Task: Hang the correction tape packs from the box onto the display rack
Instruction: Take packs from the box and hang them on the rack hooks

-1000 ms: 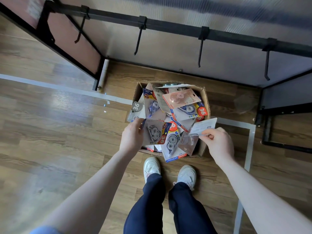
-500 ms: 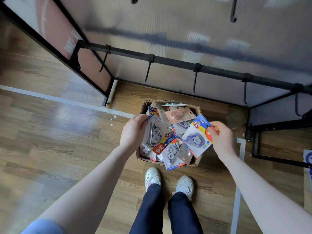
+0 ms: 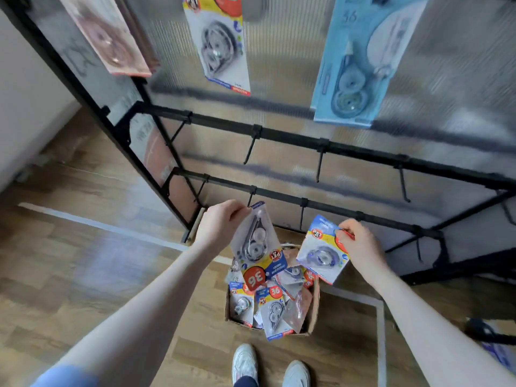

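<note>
Both bare forearms reached forward and up, well apart. The left hand (image 3: 220, 224) pinched a pack (image 3: 258, 247) by its top edge. The right hand (image 3: 360, 247) pinched another pack (image 3: 321, 251) at its upper corner.

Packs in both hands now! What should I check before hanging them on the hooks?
1. Left hand grips its pack by the top edge: ok.
2. Right hand pinches its pack at a top corner: ok.
3. Both packs lifted clear of the box: ok.
4. Free hooks on the two lower bars of the rack: ok.
5. Hang holes in the packs open and lined up with a hook: cannot tell.
6. Left pack right way up: not ok, its print reads upside down.
</note>
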Tool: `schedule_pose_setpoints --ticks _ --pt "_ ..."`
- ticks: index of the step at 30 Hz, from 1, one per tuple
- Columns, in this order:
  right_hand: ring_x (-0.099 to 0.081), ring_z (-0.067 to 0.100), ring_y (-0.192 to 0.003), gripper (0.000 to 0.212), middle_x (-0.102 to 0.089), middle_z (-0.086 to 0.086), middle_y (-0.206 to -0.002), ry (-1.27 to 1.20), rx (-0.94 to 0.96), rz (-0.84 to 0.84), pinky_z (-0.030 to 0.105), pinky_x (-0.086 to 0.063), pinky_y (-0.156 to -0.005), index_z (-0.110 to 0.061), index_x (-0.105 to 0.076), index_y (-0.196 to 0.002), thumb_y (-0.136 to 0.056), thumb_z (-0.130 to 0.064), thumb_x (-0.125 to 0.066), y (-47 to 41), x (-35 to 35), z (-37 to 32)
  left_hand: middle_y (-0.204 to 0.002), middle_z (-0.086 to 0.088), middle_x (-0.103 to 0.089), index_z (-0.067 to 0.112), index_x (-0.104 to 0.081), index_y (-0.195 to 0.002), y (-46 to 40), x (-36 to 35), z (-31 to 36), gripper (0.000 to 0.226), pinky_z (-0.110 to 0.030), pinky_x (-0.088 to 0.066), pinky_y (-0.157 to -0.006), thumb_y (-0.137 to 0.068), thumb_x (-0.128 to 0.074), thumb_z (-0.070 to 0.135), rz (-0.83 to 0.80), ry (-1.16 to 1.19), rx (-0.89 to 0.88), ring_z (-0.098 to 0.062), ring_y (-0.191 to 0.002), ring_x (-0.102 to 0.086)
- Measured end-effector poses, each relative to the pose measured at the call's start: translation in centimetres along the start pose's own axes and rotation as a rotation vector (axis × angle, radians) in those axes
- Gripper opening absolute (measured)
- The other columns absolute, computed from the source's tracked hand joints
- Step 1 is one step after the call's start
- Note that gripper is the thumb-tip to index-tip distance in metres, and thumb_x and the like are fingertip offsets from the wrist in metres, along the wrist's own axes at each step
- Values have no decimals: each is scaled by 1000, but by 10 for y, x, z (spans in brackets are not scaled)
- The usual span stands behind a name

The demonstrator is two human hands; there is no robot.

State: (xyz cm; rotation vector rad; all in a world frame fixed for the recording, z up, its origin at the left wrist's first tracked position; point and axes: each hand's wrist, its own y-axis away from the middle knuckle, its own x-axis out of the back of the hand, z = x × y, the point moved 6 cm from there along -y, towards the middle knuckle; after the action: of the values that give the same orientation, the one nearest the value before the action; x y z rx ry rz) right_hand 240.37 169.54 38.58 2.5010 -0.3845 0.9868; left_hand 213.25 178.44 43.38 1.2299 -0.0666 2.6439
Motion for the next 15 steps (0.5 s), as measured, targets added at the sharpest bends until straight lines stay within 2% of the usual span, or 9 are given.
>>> schedule_pose_setpoints --ticks 3,7,9,15 --pt "-60 30 -83 3 -65 6 -85 -38 101 54 38 -45 -70 -17 -57 -86 -89 -18 -59 6 34 -40 -66 4 -58 11 -61 -74 -2 35 34 24 -29 -38 -55 -90 -58 29 42 10 -63 -15 -63 -51" --pt "-57 20 -75 6 -66 4 -87 27 224 90 30 -39 -57 -15 -60 -90 -90 -21 -59 18 74 -92 -72 0 -64 9 -65 -79 -5 79 77 27 -30 -42 -59 -89 -59 33 78 -12 -126 -19 -68 -56" --pt "-56 18 -74 5 -66 5 -88 18 268 114 30 -41 -58 -17 -59 -88 -90 -21 -59 23 93 -115 -78 -3 -68 10 -68 -84 -6 98 96 26 -33 -46 -64 -89 -59 34 91 -10 -149 -21 -72 -59" --pt "-59 20 -76 8 -66 1 -81 30 378 153 31 -42 -64 -21 -58 -81 -87 -21 -63 40 140 -171 -76 0 -64 13 -68 -85 -6 151 147 22 -26 -35 -57 -87 -61 33 148 -41 -223 -16 -69 -53"
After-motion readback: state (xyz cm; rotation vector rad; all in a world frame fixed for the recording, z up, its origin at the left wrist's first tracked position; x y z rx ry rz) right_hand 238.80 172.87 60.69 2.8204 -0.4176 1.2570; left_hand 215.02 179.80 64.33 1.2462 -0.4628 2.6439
